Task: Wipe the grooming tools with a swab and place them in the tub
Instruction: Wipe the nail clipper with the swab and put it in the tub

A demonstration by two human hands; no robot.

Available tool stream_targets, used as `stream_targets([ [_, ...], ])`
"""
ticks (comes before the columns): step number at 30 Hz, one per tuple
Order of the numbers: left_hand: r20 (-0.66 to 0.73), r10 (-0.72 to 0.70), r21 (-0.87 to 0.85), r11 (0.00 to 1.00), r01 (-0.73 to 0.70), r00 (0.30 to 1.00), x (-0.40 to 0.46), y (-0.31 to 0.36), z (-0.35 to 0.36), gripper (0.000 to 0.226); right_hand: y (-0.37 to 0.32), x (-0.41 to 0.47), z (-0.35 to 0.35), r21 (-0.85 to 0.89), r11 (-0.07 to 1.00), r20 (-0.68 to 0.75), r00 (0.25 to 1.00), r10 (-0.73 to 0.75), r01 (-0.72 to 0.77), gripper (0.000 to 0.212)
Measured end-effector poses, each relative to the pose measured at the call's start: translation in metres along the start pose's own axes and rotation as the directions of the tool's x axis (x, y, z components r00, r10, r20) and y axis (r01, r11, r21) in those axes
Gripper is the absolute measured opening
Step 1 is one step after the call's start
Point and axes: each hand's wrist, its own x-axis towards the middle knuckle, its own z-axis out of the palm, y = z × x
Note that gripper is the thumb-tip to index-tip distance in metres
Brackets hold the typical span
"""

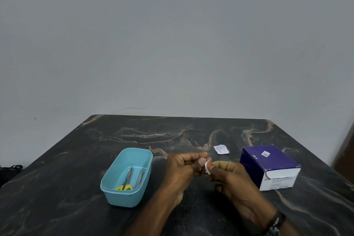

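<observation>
Both hands meet just above the dark marbled surface (191, 132), a little right of its middle. From the head view, the left hand (183, 166) has its fingers curled round a small metal grooming tool (206, 159); only a glint of it shows above the thumb, with perhaps a dark tip below, so what kind of tool it is cannot be told. The right hand (228, 173) pinches a white swab (207, 168) against that tool, thumb and forefinger closed on it. By the look of it, the wiping is under way and this tool is not yet in the tub.

The blue tub (115, 195) stands to the left of the hands, close beside the left wrist, its long axis running away from the person and leaning slightly right. Yellow-handled scissors (125, 186) and another slim metal piece (140, 177) lie inside it along that same axis — so part of the job seems done. The left hand is the nearer one; a short carry leftward over the near rim should be enough, and the tool would best go in lengthwise.

Room is generous: bare surface lies between hands and tub. To the right, well apart from the tub, sits a purple and white box (268, 163), and behind the hands a torn wrapper (221, 149). Neither stands in the way — the only edge to mind is the tub's rim.
</observation>
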Motion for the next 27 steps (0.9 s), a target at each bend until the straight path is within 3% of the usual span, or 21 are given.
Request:
stream_targets([
  [4,-0.009,0.019,-0.012,1.000,-0.019,1.000,-0.0002,-0.0008,0.0016,0.014,-0.0022,-0.0011,-0.0010,0.050,0.999,0.028,1.000,0.013,-0.014,0.029],
  [10,-0.061,0.029,-0.062,0.998,-0.033,0.998,0.0004,0.0025,-0.0008,0.014,0.0014,-0.0007,0.0009,-0.015,1.000,0.106,0.994,0.011,-0.010,0.027],
  [19,-0.003,-0.027,-0.067,0.997,0.026,1.000,-0.0015,0.0001,0.0027,0.014,0.0001,0.0012,-0.0025,0.144,0.989,0.087,0.996,0.030,-0.042,0.034],
  [27,-0.088,0.006,-0.106,0.994,-0.016,0.996,0.0002,0.0017,0.0003,0.010,0.0011,-0.0009,-0.0002,0.050,0.997,0.184,0.982,0.053,-0.063,0.027],
])
